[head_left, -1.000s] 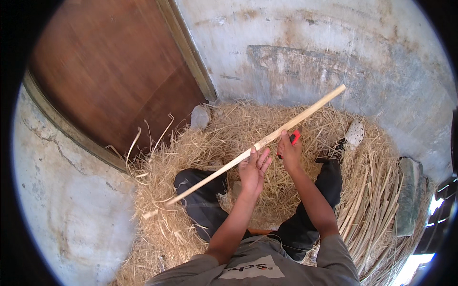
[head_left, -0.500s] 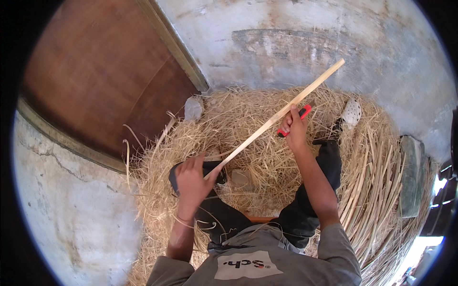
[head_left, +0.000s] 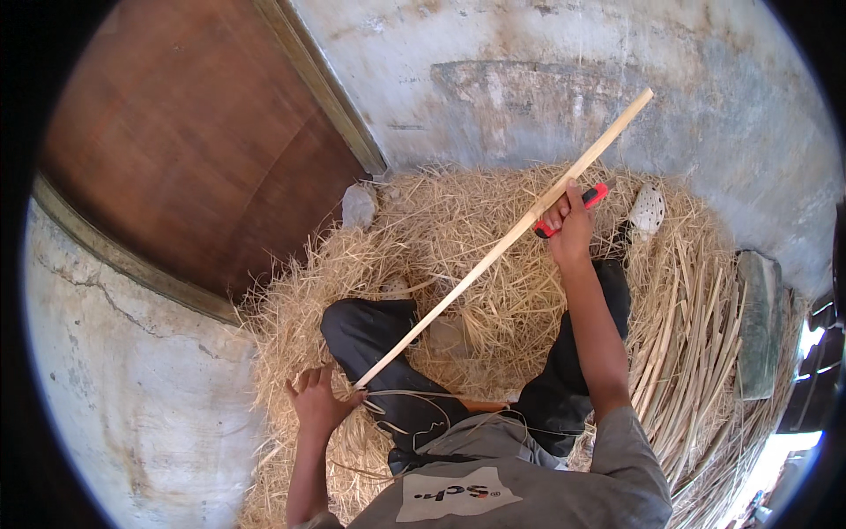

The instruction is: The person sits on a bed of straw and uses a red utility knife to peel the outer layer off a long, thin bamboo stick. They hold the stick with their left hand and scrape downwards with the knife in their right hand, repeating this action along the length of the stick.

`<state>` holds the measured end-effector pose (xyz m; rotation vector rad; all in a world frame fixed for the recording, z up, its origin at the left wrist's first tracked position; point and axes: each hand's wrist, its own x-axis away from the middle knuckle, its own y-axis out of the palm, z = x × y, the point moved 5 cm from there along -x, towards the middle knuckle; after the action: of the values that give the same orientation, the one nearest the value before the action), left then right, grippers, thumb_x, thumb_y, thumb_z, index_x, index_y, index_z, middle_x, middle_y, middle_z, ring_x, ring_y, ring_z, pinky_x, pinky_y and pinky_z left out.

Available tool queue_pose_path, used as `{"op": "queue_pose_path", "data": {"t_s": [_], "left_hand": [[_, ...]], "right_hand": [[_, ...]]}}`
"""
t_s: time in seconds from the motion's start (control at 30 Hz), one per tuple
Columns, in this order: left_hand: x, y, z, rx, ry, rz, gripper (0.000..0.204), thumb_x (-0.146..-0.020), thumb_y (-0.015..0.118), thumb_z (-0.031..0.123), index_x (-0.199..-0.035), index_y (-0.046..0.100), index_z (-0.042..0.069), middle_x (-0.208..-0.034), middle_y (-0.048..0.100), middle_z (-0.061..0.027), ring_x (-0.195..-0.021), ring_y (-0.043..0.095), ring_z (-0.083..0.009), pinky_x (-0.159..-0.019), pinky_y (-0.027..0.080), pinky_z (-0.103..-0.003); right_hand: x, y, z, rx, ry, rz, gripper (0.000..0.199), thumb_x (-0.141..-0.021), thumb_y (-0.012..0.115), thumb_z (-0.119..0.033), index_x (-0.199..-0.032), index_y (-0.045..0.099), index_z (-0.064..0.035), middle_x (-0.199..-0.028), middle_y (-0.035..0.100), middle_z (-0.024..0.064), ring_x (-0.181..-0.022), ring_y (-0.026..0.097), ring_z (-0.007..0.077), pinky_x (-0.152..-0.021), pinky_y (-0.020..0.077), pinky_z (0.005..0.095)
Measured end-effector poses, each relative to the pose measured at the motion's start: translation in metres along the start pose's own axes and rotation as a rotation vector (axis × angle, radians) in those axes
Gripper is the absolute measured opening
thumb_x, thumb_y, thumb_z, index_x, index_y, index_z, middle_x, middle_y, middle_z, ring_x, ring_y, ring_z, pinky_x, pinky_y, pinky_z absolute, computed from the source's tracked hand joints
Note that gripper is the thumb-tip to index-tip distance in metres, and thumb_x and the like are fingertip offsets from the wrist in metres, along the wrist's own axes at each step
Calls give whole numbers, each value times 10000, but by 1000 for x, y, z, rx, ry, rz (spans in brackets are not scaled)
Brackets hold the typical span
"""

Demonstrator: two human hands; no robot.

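Conceivably, slippage could nick right hand [head_left: 571, 231], fingers clamped on red cutter [head_left: 596, 196] and strip [head_left: 476, 271]; left hand [head_left: 319, 407]: fingers apart.

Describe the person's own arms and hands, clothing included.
The left hand and right hand are ungloved, with slender fingers. Both forearms are uncovered. The right sleeve is short, plain grey and loose, ending near the elbow.
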<state>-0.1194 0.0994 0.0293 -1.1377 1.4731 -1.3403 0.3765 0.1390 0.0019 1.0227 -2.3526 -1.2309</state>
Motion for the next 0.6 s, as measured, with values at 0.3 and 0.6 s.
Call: {"op": "queue_pose_path", "data": {"t_s": [0.3,0.6], "left_hand": [[9,5,-34,280,-123,-380,643,-689,780,405,-1222,572,111,-1160,626,-148,-1156,546,-326,-1058,346,-452],[50,-134,21,785,813,-456,935,-722,796,432,-1385,351,-55,-1344,493,-231,-1257,475,-354,-1013,417,-443]], "right_hand": [[17,85,-22,9,-22,-175,263,-987,513,-223,-767,418,-114,-587,372,-29,-437,343,88,-425,301,250],[20,125,-14,81,139,-339,231,-983,520,-269,-829,443,-115,-599,385,-32,-443,349,85,-436,301,249]]}}
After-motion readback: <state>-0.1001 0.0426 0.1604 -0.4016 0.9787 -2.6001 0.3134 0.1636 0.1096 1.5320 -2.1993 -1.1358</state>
